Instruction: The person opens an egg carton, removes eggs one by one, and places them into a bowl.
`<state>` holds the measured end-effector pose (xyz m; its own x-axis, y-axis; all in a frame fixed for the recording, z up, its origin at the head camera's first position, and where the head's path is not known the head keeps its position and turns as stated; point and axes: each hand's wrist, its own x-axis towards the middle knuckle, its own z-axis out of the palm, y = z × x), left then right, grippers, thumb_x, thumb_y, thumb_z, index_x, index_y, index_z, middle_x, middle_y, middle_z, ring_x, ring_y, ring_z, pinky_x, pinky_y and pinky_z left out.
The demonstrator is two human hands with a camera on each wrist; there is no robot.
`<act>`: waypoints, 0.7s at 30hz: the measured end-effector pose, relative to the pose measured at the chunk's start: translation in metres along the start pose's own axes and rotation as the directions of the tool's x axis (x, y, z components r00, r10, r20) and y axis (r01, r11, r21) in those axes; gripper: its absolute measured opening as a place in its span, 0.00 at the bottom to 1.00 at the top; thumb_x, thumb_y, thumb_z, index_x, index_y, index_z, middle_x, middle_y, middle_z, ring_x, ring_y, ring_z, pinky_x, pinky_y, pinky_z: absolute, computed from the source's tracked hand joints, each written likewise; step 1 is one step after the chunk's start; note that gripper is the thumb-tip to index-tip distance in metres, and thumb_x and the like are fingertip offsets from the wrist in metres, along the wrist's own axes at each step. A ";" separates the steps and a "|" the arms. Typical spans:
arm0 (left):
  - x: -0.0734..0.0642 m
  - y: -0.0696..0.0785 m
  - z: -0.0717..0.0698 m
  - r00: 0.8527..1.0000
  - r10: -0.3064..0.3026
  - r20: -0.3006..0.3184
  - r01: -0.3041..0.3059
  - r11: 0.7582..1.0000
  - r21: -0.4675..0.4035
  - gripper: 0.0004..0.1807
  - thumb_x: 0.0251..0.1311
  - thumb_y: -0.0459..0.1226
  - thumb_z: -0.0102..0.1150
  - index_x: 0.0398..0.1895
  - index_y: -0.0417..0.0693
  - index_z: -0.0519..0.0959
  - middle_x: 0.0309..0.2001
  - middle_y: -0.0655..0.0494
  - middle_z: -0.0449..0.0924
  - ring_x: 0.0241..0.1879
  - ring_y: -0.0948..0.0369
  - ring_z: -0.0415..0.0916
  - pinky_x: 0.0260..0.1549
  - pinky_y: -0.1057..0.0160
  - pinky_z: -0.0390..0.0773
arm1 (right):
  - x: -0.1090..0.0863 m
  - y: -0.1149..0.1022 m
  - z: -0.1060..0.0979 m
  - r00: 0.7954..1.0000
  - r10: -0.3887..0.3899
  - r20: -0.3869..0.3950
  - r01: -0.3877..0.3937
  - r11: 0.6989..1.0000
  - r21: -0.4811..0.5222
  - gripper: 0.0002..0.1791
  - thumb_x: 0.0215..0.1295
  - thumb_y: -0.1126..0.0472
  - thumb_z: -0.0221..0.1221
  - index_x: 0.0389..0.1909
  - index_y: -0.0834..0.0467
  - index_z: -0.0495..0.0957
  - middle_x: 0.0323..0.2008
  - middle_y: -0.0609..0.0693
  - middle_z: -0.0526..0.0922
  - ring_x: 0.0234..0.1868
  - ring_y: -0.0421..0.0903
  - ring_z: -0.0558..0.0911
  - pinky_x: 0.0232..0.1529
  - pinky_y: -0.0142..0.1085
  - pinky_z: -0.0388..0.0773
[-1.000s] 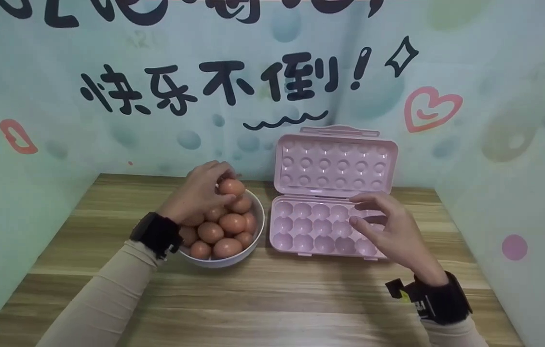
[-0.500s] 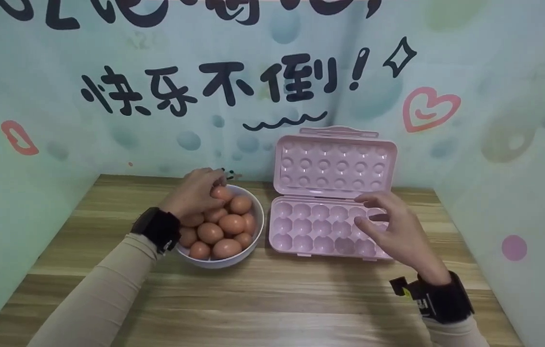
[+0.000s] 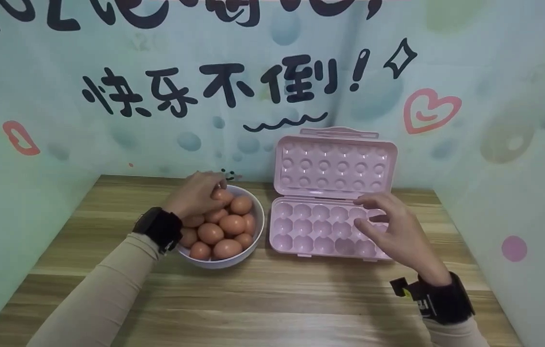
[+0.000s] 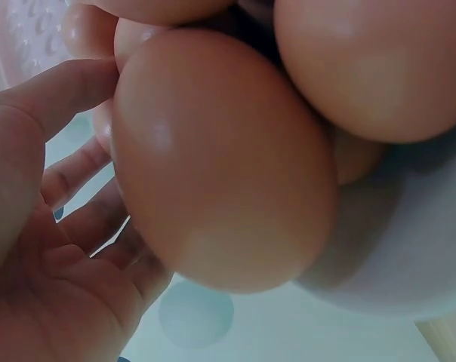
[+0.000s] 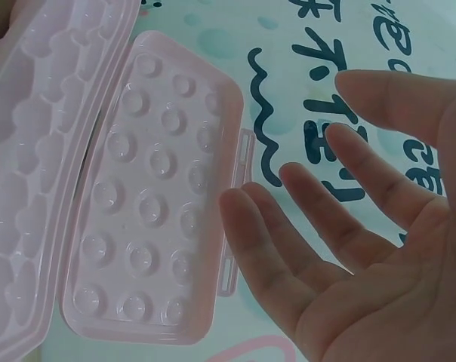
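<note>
At the far side of a white bowl (image 3: 259,231) heaped with brown eggs, my left hand (image 3: 195,193) has its thumb and fingers round one egg (image 3: 223,195). In the left wrist view, the thumb (image 4: 69,94) lies by the eggs and the fingers pass partly behind them. A pink plastic egg box (image 3: 296,250) lies open to the right of the bowl, its cups bare where they show. Over the box's right end hovers my right hand (image 3: 400,233), fingers apart and loosely bent, holding nothing. It covers some of the cups.
The egg box's lid (image 3: 333,166) stands raised against the printed backdrop (image 3: 166,144). Wood-grain table (image 3: 253,303) extends in front of the bowl and box. Printed cloth (image 3: 518,202) borders the table at the sides.
My left hand has moved slightly left and down with the egg, which now sits lower among the others. The right hand has shifted a little to the right and stays over the box.
</note>
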<state>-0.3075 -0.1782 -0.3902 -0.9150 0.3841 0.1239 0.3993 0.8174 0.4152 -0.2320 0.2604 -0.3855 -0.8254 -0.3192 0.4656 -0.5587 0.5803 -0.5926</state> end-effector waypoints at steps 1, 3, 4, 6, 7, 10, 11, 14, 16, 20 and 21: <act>-0.001 0.000 -0.001 1.000 0.006 0.002 -0.006 1.000 -0.002 0.14 0.62 0.33 0.70 0.49 0.39 0.82 0.44 0.45 0.81 0.45 0.47 0.74 0.50 0.48 0.74 | 0.000 0.000 0.000 1.000 -0.002 0.000 0.002 1.000 0.000 0.20 0.64 0.71 0.71 0.56 0.61 0.83 0.55 0.51 0.85 0.56 0.50 0.84 0.49 0.40 0.88; -0.002 0.000 -0.002 1.000 0.016 0.001 -0.016 1.000 -0.003 0.15 0.62 0.33 0.70 0.50 0.38 0.82 0.45 0.44 0.81 0.46 0.46 0.74 0.51 0.47 0.74 | 0.000 0.000 -0.001 1.000 -0.006 -0.002 0.006 1.000 -0.004 0.20 0.64 0.71 0.71 0.56 0.61 0.83 0.55 0.51 0.85 0.56 0.49 0.84 0.49 0.42 0.88; -0.003 0.000 -0.002 1.000 0.018 0.003 -0.018 1.000 -0.005 0.15 0.63 0.33 0.70 0.51 0.38 0.82 0.45 0.44 0.81 0.47 0.46 0.74 0.52 0.47 0.75 | 0.000 0.000 -0.001 1.000 -0.007 -0.003 0.007 1.000 -0.007 0.20 0.63 0.71 0.71 0.56 0.61 0.83 0.55 0.51 0.85 0.56 0.48 0.84 0.49 0.43 0.88; -0.005 0.000 -0.003 1.000 0.015 0.005 -0.015 1.000 -0.008 0.15 0.65 0.35 0.70 0.52 0.39 0.82 0.46 0.44 0.82 0.48 0.47 0.75 0.53 0.47 0.75 | 0.000 0.000 -0.002 1.000 -0.012 -0.009 0.012 1.000 -0.011 0.20 0.63 0.72 0.71 0.56 0.61 0.83 0.55 0.50 0.85 0.56 0.47 0.84 0.49 0.46 0.88; -0.006 -0.001 -0.004 1.000 0.011 0.005 -0.011 1.000 -0.012 0.15 0.66 0.35 0.69 0.52 0.39 0.82 0.46 0.44 0.82 0.48 0.47 0.75 0.53 0.47 0.75 | 0.000 0.000 -0.003 1.000 -0.011 -0.012 0.011 1.000 -0.016 0.21 0.63 0.72 0.71 0.56 0.61 0.83 0.54 0.50 0.85 0.56 0.46 0.84 0.49 0.46 0.88; -0.011 0.000 -0.008 1.000 -0.009 0.005 0.009 1.000 -0.024 0.16 0.68 0.38 0.69 0.55 0.41 0.82 0.50 0.45 0.84 0.52 0.46 0.77 0.56 0.46 0.76 | -0.002 0.000 -0.006 1.000 -0.007 -0.018 0.007 1.000 -0.021 0.21 0.63 0.72 0.71 0.57 0.61 0.83 0.55 0.50 0.84 0.56 0.44 0.83 0.50 0.45 0.88; -0.014 0.001 -0.010 1.000 -0.012 0.001 0.012 1.000 -0.025 0.16 0.69 0.38 0.69 0.56 0.42 0.82 0.52 0.44 0.84 0.54 0.46 0.77 0.57 0.46 0.76 | -0.002 0.000 -0.008 1.000 -0.005 -0.020 0.005 1.000 -0.023 0.21 0.64 0.71 0.71 0.57 0.61 0.83 0.55 0.50 0.84 0.56 0.43 0.83 0.50 0.43 0.88; -0.023 0.003 -0.018 1.000 -0.005 -0.026 0.004 1.000 -0.019 0.19 0.69 0.38 0.68 0.60 0.42 0.81 0.57 0.42 0.84 0.59 0.43 0.77 0.60 0.42 0.75 | -0.005 0.003 -0.014 1.000 0.003 -0.027 -0.004 1.000 -0.026 0.21 0.64 0.71 0.71 0.57 0.61 0.83 0.55 0.51 0.84 0.56 0.37 0.81 0.50 0.39 0.88; -0.031 0.004 -0.023 0.998 -0.005 -0.056 0.004 1.000 -0.017 0.20 0.70 0.37 0.67 0.63 0.42 0.80 0.60 0.42 0.82 0.62 0.43 0.75 0.63 0.40 0.74 | -0.008 0.006 -0.017 1.000 0.004 -0.028 -0.005 1.000 -0.030 0.21 0.64 0.72 0.71 0.57 0.61 0.83 0.55 0.53 0.84 0.56 0.33 0.80 0.50 0.35 0.87; -0.055 0.007 -0.031 0.985 0.038 -0.169 -0.037 0.999 0.005 0.20 0.69 0.35 0.67 0.62 0.43 0.81 0.61 0.43 0.82 0.64 0.43 0.74 0.65 0.40 0.73 | -0.020 0.014 -0.028 0.999 0.009 -0.033 -0.011 0.998 -0.065 0.21 0.64 0.72 0.71 0.58 0.61 0.83 0.55 0.53 0.84 0.56 0.33 0.80 0.51 0.27 0.84; -0.061 0.007 -0.032 0.979 0.046 -0.199 -0.043 0.999 0.018 0.19 0.70 0.36 0.68 0.62 0.44 0.81 0.61 0.43 0.82 0.64 0.44 0.74 0.65 0.40 0.73 | -0.023 0.017 -0.031 0.999 0.013 -0.035 -0.016 0.996 -0.083 0.21 0.64 0.72 0.71 0.58 0.60 0.83 0.55 0.53 0.85 0.56 0.36 0.81 0.51 0.25 0.83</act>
<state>-0.2505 -0.2098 -0.3665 -0.8888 0.3280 0.3200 0.4396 0.8075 0.3933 -0.2198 0.3013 -0.3858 -0.8295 -0.2850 0.4803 -0.5364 0.6458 -0.5433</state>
